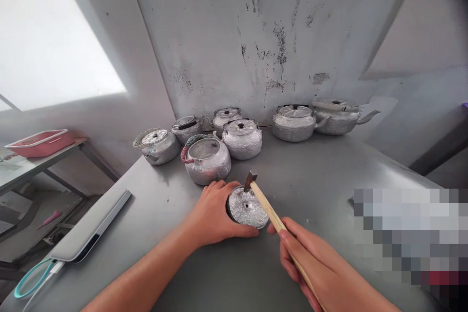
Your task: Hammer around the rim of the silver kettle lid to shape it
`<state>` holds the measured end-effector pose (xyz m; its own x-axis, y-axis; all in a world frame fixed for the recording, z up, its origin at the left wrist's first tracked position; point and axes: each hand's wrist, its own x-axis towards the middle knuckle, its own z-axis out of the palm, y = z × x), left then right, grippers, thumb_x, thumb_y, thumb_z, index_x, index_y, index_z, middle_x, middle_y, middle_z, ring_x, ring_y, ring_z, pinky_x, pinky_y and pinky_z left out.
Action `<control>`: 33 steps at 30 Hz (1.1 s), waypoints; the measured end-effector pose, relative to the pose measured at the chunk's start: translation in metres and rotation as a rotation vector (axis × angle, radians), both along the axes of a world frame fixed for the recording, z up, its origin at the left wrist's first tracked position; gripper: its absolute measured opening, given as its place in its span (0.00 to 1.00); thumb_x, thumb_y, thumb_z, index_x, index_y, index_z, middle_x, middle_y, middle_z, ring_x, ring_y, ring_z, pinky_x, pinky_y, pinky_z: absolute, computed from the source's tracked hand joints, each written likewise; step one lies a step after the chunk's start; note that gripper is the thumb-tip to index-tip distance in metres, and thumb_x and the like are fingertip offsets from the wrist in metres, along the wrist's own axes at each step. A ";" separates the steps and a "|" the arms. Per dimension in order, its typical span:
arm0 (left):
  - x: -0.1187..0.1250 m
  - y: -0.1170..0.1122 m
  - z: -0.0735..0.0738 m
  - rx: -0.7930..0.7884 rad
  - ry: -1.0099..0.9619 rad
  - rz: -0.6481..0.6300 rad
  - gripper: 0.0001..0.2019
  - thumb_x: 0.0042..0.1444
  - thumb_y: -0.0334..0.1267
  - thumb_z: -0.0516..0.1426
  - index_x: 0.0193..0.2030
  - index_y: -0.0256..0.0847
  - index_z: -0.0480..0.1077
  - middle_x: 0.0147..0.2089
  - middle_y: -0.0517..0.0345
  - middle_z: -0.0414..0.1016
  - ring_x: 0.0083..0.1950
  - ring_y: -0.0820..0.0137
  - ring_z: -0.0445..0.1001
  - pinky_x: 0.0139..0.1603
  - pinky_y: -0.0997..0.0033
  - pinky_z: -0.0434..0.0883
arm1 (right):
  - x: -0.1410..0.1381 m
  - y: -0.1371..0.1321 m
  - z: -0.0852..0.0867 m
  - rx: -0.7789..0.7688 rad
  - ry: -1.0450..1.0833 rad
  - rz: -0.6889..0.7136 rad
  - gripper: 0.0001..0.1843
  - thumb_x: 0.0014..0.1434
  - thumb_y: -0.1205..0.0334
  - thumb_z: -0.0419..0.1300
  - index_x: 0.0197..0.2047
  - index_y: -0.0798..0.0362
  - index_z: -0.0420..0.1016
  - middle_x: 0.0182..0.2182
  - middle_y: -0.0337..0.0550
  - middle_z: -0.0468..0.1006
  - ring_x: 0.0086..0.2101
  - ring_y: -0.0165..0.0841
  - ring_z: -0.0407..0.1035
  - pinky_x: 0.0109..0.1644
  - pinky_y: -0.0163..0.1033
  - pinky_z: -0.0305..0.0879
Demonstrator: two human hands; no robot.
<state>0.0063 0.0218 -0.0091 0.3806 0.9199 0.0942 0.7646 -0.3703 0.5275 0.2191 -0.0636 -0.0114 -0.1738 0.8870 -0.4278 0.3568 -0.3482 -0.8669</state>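
My left hand [215, 214] is wrapped round the edge of a round, hammered metal lid [248, 212] with a small hole in its middle. What lies under the lid is mostly hidden. In my right hand [303, 253] is a hammer [268, 209] with a pale wooden handle, its dark metal head at the lid's far edge. I cannot tell whether head and lid touch. Just beyond my left hand stands an open dented kettle [208, 170] with a red and green wrapped handle.
Several more silvery kettles [243, 141] stand along the back of the grey metal table [321, 170] by the stained wall. A power bank [93, 224] with a white cable lies on the left. A pink basket [42, 144] sits on a side table. The right side is pixelated.
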 end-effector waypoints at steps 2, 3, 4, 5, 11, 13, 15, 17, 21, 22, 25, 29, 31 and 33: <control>-0.002 0.002 -0.001 -0.016 0.008 0.004 0.50 0.33 0.68 0.68 0.64 0.48 0.67 0.56 0.46 0.69 0.61 0.45 0.65 0.62 0.48 0.64 | 0.001 0.000 -0.001 -0.021 0.014 0.013 0.21 0.72 0.46 0.38 0.31 0.47 0.55 0.24 0.28 0.62 0.19 0.25 0.52 0.24 0.32 0.57; -0.002 0.003 -0.001 -0.024 0.008 0.007 0.51 0.33 0.69 0.68 0.65 0.48 0.67 0.56 0.46 0.68 0.61 0.45 0.65 0.62 0.47 0.64 | 0.001 0.000 -0.001 -0.024 0.024 0.018 0.22 0.72 0.45 0.38 0.31 0.47 0.56 0.24 0.28 0.62 0.19 0.25 0.52 0.24 0.32 0.57; -0.003 0.003 -0.001 -0.031 0.004 0.008 0.51 0.33 0.68 0.68 0.65 0.49 0.67 0.55 0.46 0.68 0.61 0.46 0.65 0.62 0.47 0.64 | 0.002 0.000 -0.002 -0.023 0.028 0.020 0.22 0.72 0.45 0.38 0.31 0.47 0.56 0.25 0.28 0.62 0.19 0.25 0.53 0.23 0.32 0.57; -0.003 0.003 -0.001 -0.034 -0.005 0.007 0.50 0.33 0.68 0.68 0.64 0.49 0.67 0.55 0.47 0.68 0.60 0.46 0.65 0.62 0.48 0.64 | 0.002 0.001 -0.003 -0.017 0.032 0.024 0.23 0.72 0.44 0.38 0.31 0.47 0.56 0.25 0.28 0.62 0.19 0.25 0.53 0.23 0.32 0.57; 0.000 -0.002 0.009 -0.039 -0.211 -0.049 0.51 0.34 0.60 0.71 0.67 0.50 0.63 0.60 0.49 0.65 0.63 0.49 0.63 0.64 0.51 0.63 | 0.003 0.006 -0.009 -0.008 0.046 0.017 0.25 0.71 0.41 0.37 0.31 0.48 0.58 0.25 0.28 0.62 0.18 0.23 0.54 0.22 0.31 0.55; 0.002 -0.003 0.013 -0.104 -0.431 -0.073 0.44 0.42 0.58 0.69 0.66 0.49 0.64 0.59 0.49 0.68 0.60 0.52 0.67 0.61 0.54 0.65 | 0.003 0.005 -0.009 -0.007 0.047 0.016 0.25 0.71 0.41 0.37 0.31 0.48 0.58 0.25 0.28 0.62 0.17 0.23 0.53 0.21 0.31 0.54; 0.003 -0.002 0.016 -0.270 -0.797 -0.082 0.31 0.55 0.58 0.60 0.61 0.43 0.68 0.53 0.47 0.72 0.55 0.56 0.70 0.56 0.58 0.67 | 0.003 0.003 -0.008 0.009 0.030 0.020 0.25 0.71 0.41 0.37 0.30 0.48 0.58 0.25 0.28 0.61 0.17 0.23 0.53 0.21 0.31 0.55; 0.004 0.000 0.018 -0.464 -1.123 -0.072 0.27 0.62 0.57 0.52 0.56 0.37 0.71 0.47 0.46 0.74 0.49 0.59 0.72 0.51 0.62 0.69 | 0.003 0.002 -0.006 0.008 0.018 0.018 0.24 0.72 0.43 0.37 0.31 0.48 0.58 0.25 0.28 0.62 0.18 0.23 0.54 0.22 0.32 0.57; 0.003 0.005 0.018 -0.687 -1.402 -0.025 0.25 0.63 0.54 0.52 0.51 0.33 0.74 0.41 0.48 0.72 0.42 0.66 0.70 0.47 0.68 0.69 | 0.002 0.003 -0.005 -0.033 0.020 0.014 0.24 0.72 0.43 0.36 0.32 0.48 0.59 0.25 0.28 0.61 0.18 0.23 0.53 0.22 0.31 0.56; 0.002 0.006 0.019 -0.707 -1.435 -0.018 0.24 0.63 0.53 0.52 0.51 0.32 0.74 0.40 0.49 0.71 0.41 0.67 0.70 0.46 0.69 0.69 | 0.002 0.003 -0.006 -0.031 0.019 0.016 0.24 0.72 0.43 0.36 0.32 0.48 0.59 0.25 0.28 0.61 0.18 0.23 0.53 0.22 0.31 0.56; 0.001 0.007 0.020 -0.744 -1.499 -0.005 0.22 0.63 0.51 0.53 0.48 0.32 0.74 0.34 0.55 0.65 0.35 0.71 0.65 0.40 0.72 0.68 | 0.001 0.005 -0.006 -0.017 0.027 0.015 0.24 0.72 0.43 0.37 0.31 0.48 0.58 0.26 0.28 0.62 0.18 0.23 0.54 0.22 0.31 0.56; 0.000 0.006 0.022 -0.779 -1.560 -0.016 0.13 0.61 0.45 0.55 0.40 0.35 0.71 0.27 0.63 0.51 0.28 0.75 0.55 0.30 0.75 0.61 | 0.000 0.005 -0.004 -0.042 0.033 0.017 0.23 0.72 0.43 0.37 0.32 0.48 0.58 0.25 0.28 0.61 0.18 0.23 0.54 0.21 0.31 0.54; -0.001 0.006 0.022 -0.801 -1.593 -0.036 0.08 0.59 0.40 0.55 0.37 0.36 0.69 0.27 0.64 0.48 0.27 0.75 0.53 0.29 0.76 0.59 | 0.000 0.005 -0.003 -0.040 0.036 0.019 0.23 0.72 0.44 0.36 0.33 0.47 0.58 0.26 0.28 0.61 0.18 0.23 0.53 0.21 0.31 0.53; -0.001 0.007 0.022 -0.823 -1.617 -0.050 0.04 0.56 0.35 0.55 0.36 0.37 0.68 0.27 0.65 0.47 0.27 0.75 0.53 0.29 0.76 0.58 | 0.000 0.005 -0.004 -0.026 0.027 0.024 0.23 0.72 0.43 0.36 0.33 0.47 0.58 0.26 0.28 0.62 0.18 0.23 0.53 0.21 0.32 0.54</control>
